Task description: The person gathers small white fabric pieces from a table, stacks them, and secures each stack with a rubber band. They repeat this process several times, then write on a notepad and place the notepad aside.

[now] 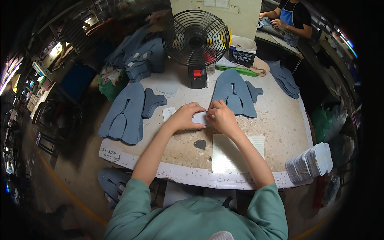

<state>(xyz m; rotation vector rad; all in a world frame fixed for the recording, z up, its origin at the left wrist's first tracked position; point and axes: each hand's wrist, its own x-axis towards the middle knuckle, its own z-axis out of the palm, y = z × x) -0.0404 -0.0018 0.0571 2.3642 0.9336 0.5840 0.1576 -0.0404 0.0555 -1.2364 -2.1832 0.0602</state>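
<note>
Near the middle of the table, a small pale flat piece (198, 118) lies between my hands. My left hand (183, 117) grips it from the left, thumb below and fingers above. The fingers of my right hand (224, 118) are pinched together at the piece's right end, and they hide part of it. Just left of my left hand lies a white card (168, 113) with markings. Beyond my right hand sits a stack of blue-grey shoe-upper pieces (242, 91), with smaller cut pieces (254, 91) beside it. A gridded pale sheet (226, 157) lies partly under my right forearm.
Another stack of uppers (122, 112) lies left, beside small pieces (151, 102). A black fan (196, 74) stands at the back, near a box (241, 56) and green tray (244, 71). Tied pale sole-shaped pieces (306, 163) occupy the right corner. A co-worker (294, 20) works far right.
</note>
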